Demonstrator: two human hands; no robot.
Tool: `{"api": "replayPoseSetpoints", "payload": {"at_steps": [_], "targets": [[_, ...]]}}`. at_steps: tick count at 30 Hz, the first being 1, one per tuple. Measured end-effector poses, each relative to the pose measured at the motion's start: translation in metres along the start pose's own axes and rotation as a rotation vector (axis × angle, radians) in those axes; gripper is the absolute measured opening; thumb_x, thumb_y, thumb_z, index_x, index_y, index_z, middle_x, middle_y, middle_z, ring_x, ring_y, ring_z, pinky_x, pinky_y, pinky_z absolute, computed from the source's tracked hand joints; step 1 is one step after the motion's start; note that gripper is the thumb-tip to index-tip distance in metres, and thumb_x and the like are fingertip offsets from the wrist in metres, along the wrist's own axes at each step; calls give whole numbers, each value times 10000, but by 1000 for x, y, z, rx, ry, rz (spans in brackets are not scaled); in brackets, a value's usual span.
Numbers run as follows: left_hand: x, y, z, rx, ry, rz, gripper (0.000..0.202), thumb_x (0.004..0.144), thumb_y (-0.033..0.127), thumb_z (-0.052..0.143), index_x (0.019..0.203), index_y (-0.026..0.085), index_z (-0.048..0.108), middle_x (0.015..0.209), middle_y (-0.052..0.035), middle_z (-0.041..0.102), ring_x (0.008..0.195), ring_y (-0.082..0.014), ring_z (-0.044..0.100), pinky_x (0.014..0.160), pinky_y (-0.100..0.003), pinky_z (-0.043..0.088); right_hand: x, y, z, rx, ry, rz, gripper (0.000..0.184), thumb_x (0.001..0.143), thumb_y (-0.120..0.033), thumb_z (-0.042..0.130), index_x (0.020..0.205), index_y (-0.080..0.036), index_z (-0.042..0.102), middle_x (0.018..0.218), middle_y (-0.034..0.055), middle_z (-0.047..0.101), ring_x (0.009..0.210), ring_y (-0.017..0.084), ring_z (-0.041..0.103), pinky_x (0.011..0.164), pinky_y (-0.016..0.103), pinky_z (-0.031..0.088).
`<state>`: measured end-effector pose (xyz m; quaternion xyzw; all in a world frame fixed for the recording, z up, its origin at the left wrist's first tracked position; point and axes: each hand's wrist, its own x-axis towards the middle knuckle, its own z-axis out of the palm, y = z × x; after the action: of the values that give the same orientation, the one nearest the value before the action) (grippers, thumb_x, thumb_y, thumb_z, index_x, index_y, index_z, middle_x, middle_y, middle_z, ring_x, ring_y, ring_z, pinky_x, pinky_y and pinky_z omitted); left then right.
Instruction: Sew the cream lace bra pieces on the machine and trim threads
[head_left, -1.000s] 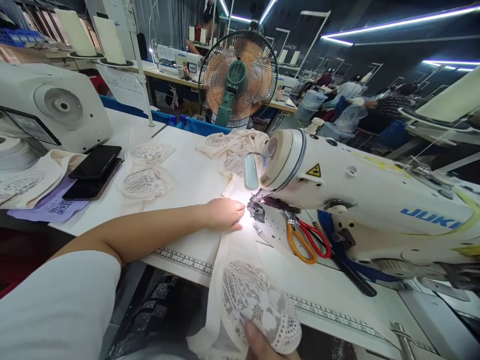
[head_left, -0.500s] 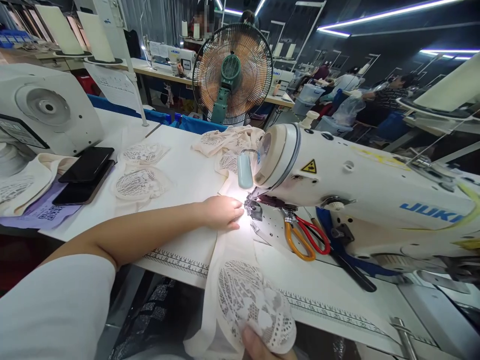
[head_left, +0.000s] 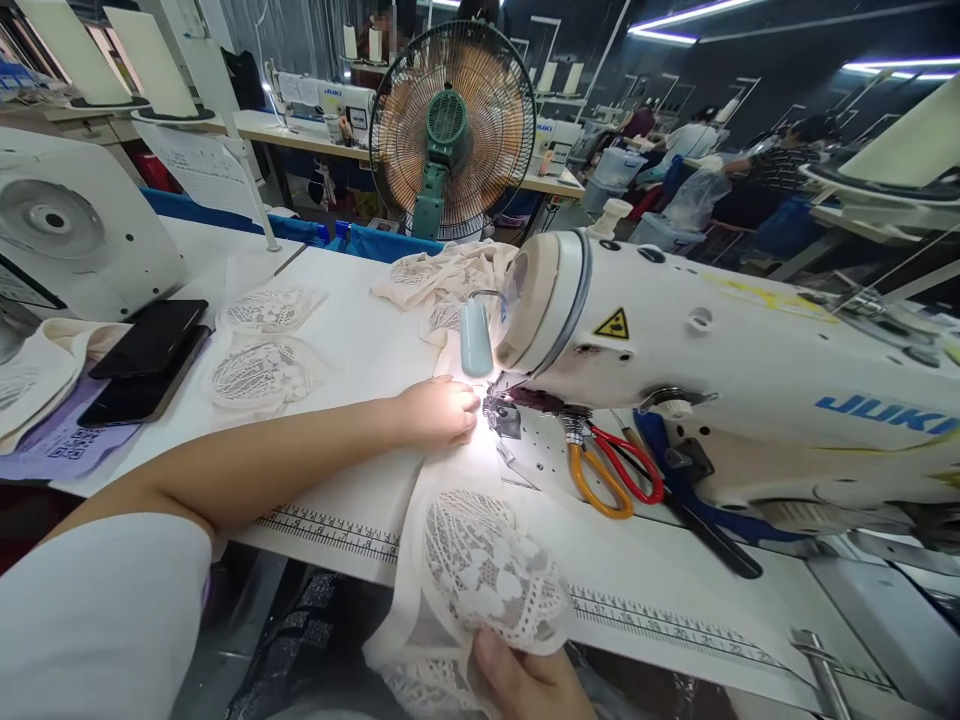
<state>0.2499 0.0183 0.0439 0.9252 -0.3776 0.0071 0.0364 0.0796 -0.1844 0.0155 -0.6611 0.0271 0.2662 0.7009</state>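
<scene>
A cream lace bra (head_left: 491, 570) runs from the lit needle area of the sewing machine (head_left: 600, 330) down over the table's front edge. My left hand (head_left: 439, 412) lies on its fabric beside the presser foot (head_left: 501, 415), fingers curled and close together; the fingertips are partly lost in glare. Lower down, my right hand (head_left: 532, 680) pinches the edge of a lace cup, thumb on top and the other fingers underneath. The cup hangs slightly tilted at the table edge, and more lace folds below it.
Orange-handled scissors (head_left: 600, 480) and a red-handled pair (head_left: 630, 465) lie by the machine bed. More lace pieces (head_left: 262, 370) rest at left, near two stacked phones (head_left: 146, 350). A lace pile (head_left: 450, 270) sits behind the needle. Beyond the table stands a fan (head_left: 450, 130).
My right hand has come up with the lace cup, nearer the needle, and shows more fully. My left hand stays by the presser foot. The whole view has shifted slightly.
</scene>
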Motion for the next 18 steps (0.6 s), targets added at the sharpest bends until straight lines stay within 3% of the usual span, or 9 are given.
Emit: {"api": "replayPoseSetpoints", "payload": {"at_steps": [4,7,10,13,15,18], "targets": [[-4,7,-3,97,-15,94,255,858,286,477,827,130,677,947,-109,659,1002,-262,534,943,-445,337,9,-5,3,32,-51,-28,618,637,-633,656,1114,-240,650,1011,103,703,1156,298,524,1036,451,320],[-6,12,-8,76,-59,137,277,862,316,483,825,130,685,901,-105,664,933,-250,560,925,-432,364,16,-5,8,143,-134,-36,532,660,-598,662,1060,-247,671,875,77,718,1108,288,555,1044,448,300],[-7,18,-16,-6,-157,122,299,888,336,442,851,154,676,945,-81,653,877,-219,575,754,-336,438,23,-4,17,372,-261,-78,511,688,-567,657,1111,-280,641,987,65,700,1132,268,541,1033,426,321],[-7,22,-25,-67,-235,70,336,912,359,388,876,176,667,985,-63,637,828,-191,588,602,-279,416,30,-5,23,462,-288,-69,487,703,-520,668,1129,-289,628,1166,72,639,1182,265,503,1024,426,336],[-6,23,-29,-79,-271,55,349,920,363,370,890,183,667,980,-59,635,805,-180,592,593,-269,411,33,-7,26,485,-267,-53,428,715,-486,675,1094,-291,643,1194,70,625,1185,266,499,1026,446,330],[-3,21,-32,-101,-308,53,358,930,353,353,939,188,671,1010,-63,639,875,-186,593,693,-274,441,39,-10,30,574,-277,-92,248,752,-427,666,960,-294,684,1173,57,637,1163,255,516,1027,462,326]]}}
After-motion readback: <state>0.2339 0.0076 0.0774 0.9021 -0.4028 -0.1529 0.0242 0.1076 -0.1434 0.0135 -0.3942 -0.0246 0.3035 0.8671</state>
